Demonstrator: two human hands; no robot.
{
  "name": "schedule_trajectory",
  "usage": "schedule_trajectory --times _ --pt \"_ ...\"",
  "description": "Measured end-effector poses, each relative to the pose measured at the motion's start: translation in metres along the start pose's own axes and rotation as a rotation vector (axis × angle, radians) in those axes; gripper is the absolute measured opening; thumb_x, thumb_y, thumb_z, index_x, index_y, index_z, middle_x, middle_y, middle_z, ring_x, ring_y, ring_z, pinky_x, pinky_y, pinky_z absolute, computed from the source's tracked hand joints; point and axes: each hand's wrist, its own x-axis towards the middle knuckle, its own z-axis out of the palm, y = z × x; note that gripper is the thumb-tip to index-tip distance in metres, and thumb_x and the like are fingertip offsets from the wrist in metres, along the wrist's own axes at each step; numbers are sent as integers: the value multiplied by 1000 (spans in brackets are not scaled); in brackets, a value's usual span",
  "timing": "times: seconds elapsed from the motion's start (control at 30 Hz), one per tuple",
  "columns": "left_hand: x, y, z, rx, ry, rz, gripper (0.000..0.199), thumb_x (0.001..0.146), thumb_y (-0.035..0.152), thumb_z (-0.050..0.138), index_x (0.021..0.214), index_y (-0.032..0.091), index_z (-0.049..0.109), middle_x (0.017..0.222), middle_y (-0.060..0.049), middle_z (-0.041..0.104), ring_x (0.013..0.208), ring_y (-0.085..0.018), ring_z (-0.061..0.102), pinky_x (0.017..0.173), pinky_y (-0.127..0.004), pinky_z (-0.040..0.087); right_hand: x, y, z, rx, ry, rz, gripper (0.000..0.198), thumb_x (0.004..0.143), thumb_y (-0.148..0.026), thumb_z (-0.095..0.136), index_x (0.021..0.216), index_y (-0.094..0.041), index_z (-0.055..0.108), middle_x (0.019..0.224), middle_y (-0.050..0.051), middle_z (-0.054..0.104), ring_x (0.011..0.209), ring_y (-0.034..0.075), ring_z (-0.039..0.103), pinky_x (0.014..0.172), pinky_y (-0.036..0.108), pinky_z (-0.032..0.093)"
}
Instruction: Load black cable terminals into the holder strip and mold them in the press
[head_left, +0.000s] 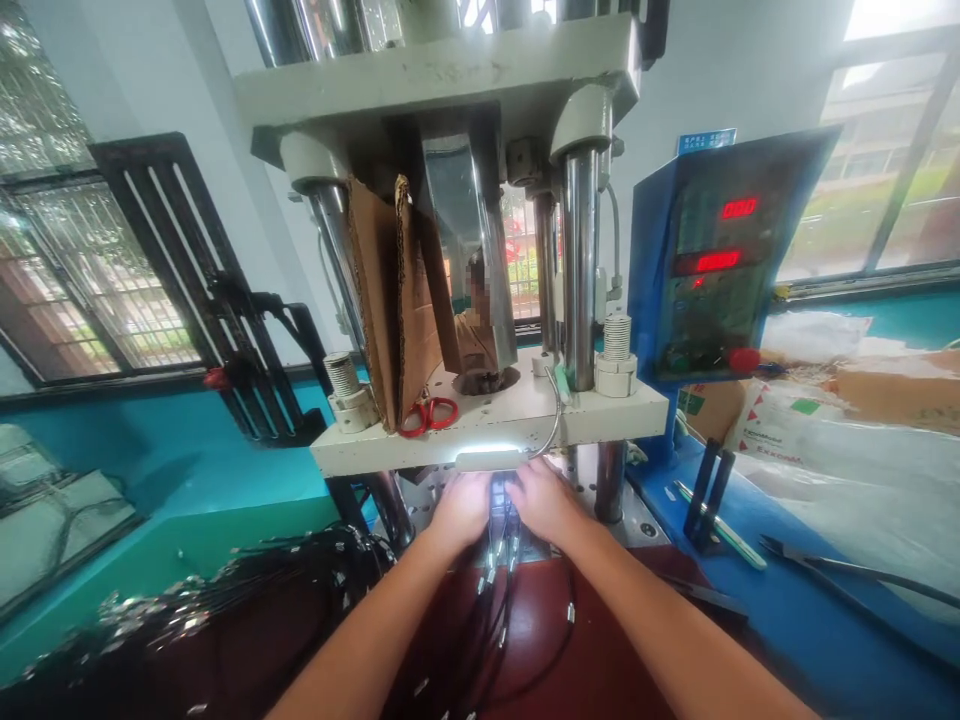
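Note:
My left hand (pixel 463 508) and my right hand (pixel 549 505) reach in under the press platen, close on either side of a small metal mould block (pixel 501 492). The fingers of both curl inward at the block; their tips are lost in glare, so what they pinch is unclear. Several thin black cables (pixel 504 600) with shiny metal end pieces run from between my hands toward me, over a dark red board (pixel 536 625). A lit lamp bar (pixel 491 460) on the platen edge shines right above my fingers.
A white press platen (pixel 630 418) carries red-handled scissors (pixel 427 415) and cardboard (pixel 379 310). Left lies a heap of black cables (pixel 247 610). Right are a blue control box (pixel 712 260), pliers (pixel 847 570) and a green-handled cutter (pixel 724 530) on a blue surface (pixel 787 620).

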Motion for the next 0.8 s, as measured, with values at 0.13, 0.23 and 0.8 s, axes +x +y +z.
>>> schedule_trajectory --times 0.13,0.23,0.8 --pt "1 2 2 33 25 5 38 90 21 36 124 18 55 124 -9 60 117 -22 53 105 -37 36 8 -8 3 -44 -28 3 33 86 -33 47 105 -14 66 112 14 63 110 27 51 96 35 34" --pt "1 0 4 59 29 -11 40 89 19 36 125 17 53 124 -10 60 117 -23 52 105 -39 35 10 -7 2 -66 -61 -9 33 84 -26 46 108 -13 66 113 15 63 111 28 51 97 35 33" --pt "12 11 20 179 28 -167 34 89 23 39 117 23 57 123 -10 59 119 -28 48 101 -51 31 11 -2 -3 -121 -110 -47 34 86 -26 43 110 -16 64 117 12 63 110 25 52 95 34 34"
